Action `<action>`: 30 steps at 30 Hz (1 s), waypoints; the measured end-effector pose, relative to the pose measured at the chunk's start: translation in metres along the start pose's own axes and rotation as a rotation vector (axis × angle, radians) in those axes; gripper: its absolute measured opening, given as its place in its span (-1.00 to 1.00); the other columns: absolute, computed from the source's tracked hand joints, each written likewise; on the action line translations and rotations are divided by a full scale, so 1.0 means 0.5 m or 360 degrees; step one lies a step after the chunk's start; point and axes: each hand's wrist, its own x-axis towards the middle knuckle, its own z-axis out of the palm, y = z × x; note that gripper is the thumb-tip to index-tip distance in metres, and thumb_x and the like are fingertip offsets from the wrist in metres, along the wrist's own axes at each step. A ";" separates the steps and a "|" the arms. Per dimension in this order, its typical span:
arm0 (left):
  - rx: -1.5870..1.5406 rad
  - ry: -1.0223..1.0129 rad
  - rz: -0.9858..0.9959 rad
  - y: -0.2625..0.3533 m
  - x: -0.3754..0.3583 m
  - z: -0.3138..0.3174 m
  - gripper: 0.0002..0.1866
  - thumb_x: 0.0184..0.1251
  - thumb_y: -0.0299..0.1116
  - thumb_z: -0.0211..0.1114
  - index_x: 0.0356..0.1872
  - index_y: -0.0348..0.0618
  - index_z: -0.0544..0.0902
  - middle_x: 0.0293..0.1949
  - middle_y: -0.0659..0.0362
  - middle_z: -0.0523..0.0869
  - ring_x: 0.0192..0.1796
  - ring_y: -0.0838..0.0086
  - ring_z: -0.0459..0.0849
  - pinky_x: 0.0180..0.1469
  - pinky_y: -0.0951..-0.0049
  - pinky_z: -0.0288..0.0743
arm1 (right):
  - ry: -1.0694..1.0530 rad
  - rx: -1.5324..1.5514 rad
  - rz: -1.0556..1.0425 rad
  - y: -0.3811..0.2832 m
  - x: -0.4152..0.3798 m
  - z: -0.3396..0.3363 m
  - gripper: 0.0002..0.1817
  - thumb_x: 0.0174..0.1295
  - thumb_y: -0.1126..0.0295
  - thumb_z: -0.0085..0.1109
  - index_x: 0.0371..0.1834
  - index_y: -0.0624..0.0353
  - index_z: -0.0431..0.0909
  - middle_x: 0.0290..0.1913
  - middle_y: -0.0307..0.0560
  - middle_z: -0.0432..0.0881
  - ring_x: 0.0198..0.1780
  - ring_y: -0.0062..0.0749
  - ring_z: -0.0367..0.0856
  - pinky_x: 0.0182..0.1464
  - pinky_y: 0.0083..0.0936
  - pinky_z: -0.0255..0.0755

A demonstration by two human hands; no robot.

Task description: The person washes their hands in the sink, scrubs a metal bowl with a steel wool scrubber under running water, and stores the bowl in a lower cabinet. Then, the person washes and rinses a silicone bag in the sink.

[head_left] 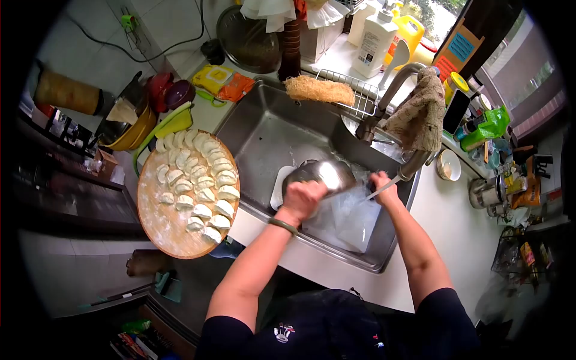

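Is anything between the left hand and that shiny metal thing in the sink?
Nothing visible: the left hand is at the near edge of the shiny metal thing. Running water is by the right hand.

Room over sink (255, 129), left of obstructing faucet (391, 96)

Dumplings (206, 195) on a round board (161, 221), tan loofah (320, 91), white bottle (374, 47)

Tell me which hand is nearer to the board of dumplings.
Left. The left hand is over the sink, to the right of the board; the right hand is farther right, near the running faucet.
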 end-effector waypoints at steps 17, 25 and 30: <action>-0.1407 0.0868 -0.2344 -0.101 -0.075 0.022 -0.87 -0.19 -0.67 0.03 -0.53 -0.36 0.50 -0.55 0.14 0.59 -0.50 0.54 0.49 -0.40 0.48 0.37 | 0.0956 -0.0245 -0.0464 -0.202 0.295 -0.252 -0.30 -0.07 0.49 0.24 0.21 -0.11 0.23 0.21 0.15 0.22 0.10 0.07 0.36 0.08 -0.27 0.32; -0.1767 0.0704 -0.2423 -0.063 -0.067 0.037 -0.76 -0.13 -0.73 0.03 -0.35 -0.39 0.51 -0.45 0.12 0.59 -0.47 0.51 0.54 -0.40 0.54 0.40 | 0.0898 -0.0006 -0.0915 -0.223 0.062 -0.170 -0.68 -0.10 0.56 0.11 -0.18 0.25 0.44 -0.19 0.06 0.45 -0.11 -0.09 0.43 -0.11 -0.29 0.37; -0.1731 0.0401 -0.2300 -0.019 -0.055 0.053 -0.74 -0.14 -0.71 0.03 -0.33 -0.39 0.53 -0.45 0.13 0.61 -0.48 0.53 0.53 -0.40 0.53 0.41 | 0.0855 0.0155 -0.0266 -0.139 0.058 0.015 -0.60 -0.13 0.38 0.27 -0.17 0.23 0.44 -0.22 0.07 0.50 -0.15 -0.02 0.46 -0.12 -0.29 0.37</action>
